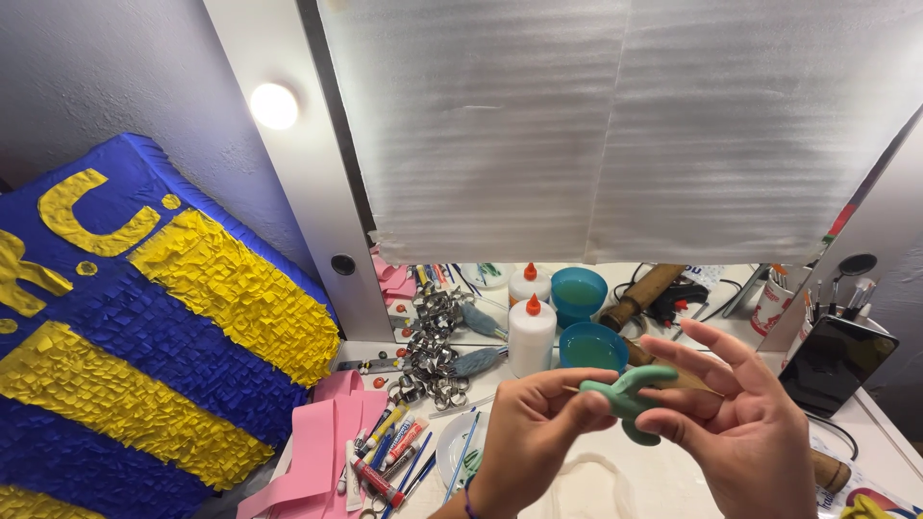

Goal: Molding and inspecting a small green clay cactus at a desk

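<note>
This is a home craft corner set up at a vanity. A mirror [615, 135] with a round bulb [274, 105] in its frame is covered by foam sheet. On the white table [894, 432] lie paint tubes [385, 452], pink paper [322, 447], a glue bottle [531, 335], a teal bowl [591, 347] and a pile of metal rings [433, 370]. A blue and yellow fringed piñata [144, 317] leans at the left, and brushes [846, 293] stand at the right.

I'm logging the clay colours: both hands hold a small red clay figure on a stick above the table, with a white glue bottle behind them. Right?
Not quite: in the head view the clay figure is green, not red. Both the left hand and right hand hold it, and the white glue bottle stands behind.
</note>
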